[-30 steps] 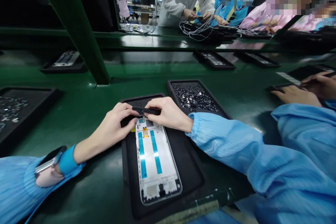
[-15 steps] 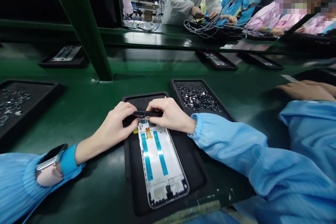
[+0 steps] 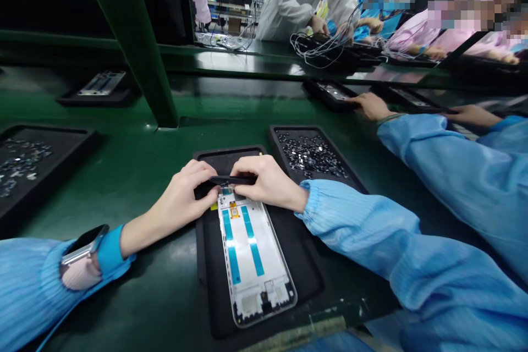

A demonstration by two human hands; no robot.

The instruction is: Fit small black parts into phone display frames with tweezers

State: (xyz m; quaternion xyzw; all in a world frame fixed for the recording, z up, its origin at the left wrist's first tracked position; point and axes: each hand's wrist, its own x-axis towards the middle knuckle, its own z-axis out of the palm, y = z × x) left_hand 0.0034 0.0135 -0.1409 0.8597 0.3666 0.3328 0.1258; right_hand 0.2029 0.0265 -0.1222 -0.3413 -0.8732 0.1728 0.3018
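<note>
A silvery-white phone frame (image 3: 243,247) with two blue adhesive strips and a small orange flex cable (image 3: 234,210) lies in a black tray (image 3: 214,297). At its upper left corner my left hand (image 3: 192,190) is closed, thumb against the frame's edge and index finger by the end of a slim black stick-like tool (image 3: 233,180). My right hand (image 3: 264,179) pinches that tool, which lies level across the frame's top end. The fingers hide much of that end, and whatever small part is under the tool cannot be made out.
Beyond my right hand a black tray (image 3: 272,135) holds many tiny dark parts; another parts tray (image 3: 74,137) sits at left. A green post (image 3: 152,77) rises ahead. At right, a co-worker's hand (image 3: 371,105) touches a far phone tray (image 3: 325,100).
My hands and the tool have hardly moved over the frame. At right, the co-worker's arms have reached forward, one hand now on the far phone tray.
</note>
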